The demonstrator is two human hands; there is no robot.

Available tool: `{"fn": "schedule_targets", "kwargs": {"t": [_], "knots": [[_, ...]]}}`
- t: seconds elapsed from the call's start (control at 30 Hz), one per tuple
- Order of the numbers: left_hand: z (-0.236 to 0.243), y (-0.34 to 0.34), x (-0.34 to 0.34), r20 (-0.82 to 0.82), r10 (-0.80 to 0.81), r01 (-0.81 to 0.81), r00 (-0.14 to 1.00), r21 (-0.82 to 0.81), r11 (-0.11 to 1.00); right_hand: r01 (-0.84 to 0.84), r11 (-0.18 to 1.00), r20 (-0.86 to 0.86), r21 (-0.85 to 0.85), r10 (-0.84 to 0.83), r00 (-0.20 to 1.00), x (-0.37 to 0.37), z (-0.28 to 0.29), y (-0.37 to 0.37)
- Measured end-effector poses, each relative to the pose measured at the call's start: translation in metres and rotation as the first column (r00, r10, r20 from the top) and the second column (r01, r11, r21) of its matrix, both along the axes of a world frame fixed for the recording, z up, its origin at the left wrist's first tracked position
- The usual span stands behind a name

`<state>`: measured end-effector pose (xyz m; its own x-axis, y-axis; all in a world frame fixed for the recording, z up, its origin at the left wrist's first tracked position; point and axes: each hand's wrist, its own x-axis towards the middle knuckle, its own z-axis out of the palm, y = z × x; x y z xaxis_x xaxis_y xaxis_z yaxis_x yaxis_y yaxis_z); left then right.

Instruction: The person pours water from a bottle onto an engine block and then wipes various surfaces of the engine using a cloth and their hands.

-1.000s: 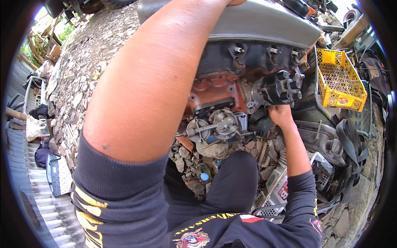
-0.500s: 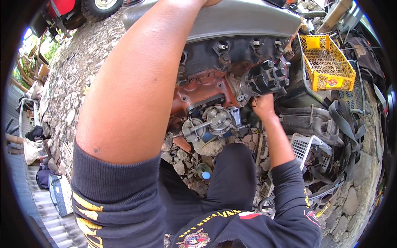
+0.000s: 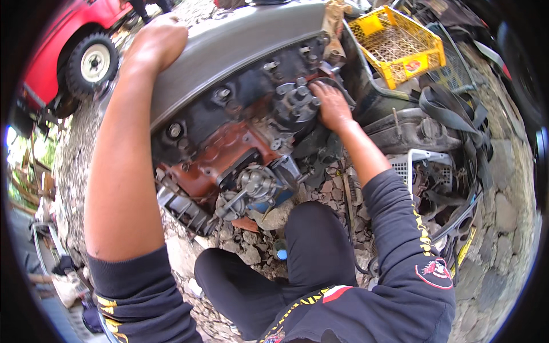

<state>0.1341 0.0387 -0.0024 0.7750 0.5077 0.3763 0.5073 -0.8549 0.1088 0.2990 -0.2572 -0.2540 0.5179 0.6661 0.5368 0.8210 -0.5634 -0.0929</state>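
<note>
Several spark plugs and the black distributor cap sit unwired on the engine mid-frame, the left hand, upper left, curled on the grey cover, the right hand, fingers extended, beside the cap, both grips unclear.

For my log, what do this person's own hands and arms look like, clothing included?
The left hand and right hand are ungloved. Both black fabric sleeves, ending short of the bare forearms, carry yellow lettering; the right one also bears a round red-edged emblem.

Smooth engine cover, probably metal
</note>
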Motion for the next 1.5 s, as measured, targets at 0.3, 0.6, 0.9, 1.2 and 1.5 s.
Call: {"fn": "schedule_targets", "kwargs": {"t": [0.3,0.6,0.9,1.2,1.5], "knots": [[0.014,-0.004,0.003,-0.049,-0.013,0.020,0.999,0.148,0.989,0.279,0.927,-0.171,0.251,-0.241,0.955,-0.021,-0.010,0.023],[0.004,-0.010,0.005,-0.027,0.020,-0.019,0.999,0.041,0.999,-0.067,0.875,-0.269,0.480,0.219,0.938,-0.008,0.013,-0.011],[0.002,-0.013,0.000,0.038,-0.014,0.012,0.999,0.056,0.998,0.119,0.992,-0.124,0.030,-0.114,0.986,-0.017,0.013,-0.010],[0.004,-0.008,0.001,0.056,-0.035,0.033,0.998,0.037,0.999,0.123,0.989,-0.336,0.079,-0.089,0.938,0.009,0.020,0.004],[0.000,-0.012,0.002,0.020,-0.006,0.005,1.000,0.037,0.999,0.003,0.999,-0.318,-0.040,-0.016,0.948,0.018,0.019,0.000]]}}
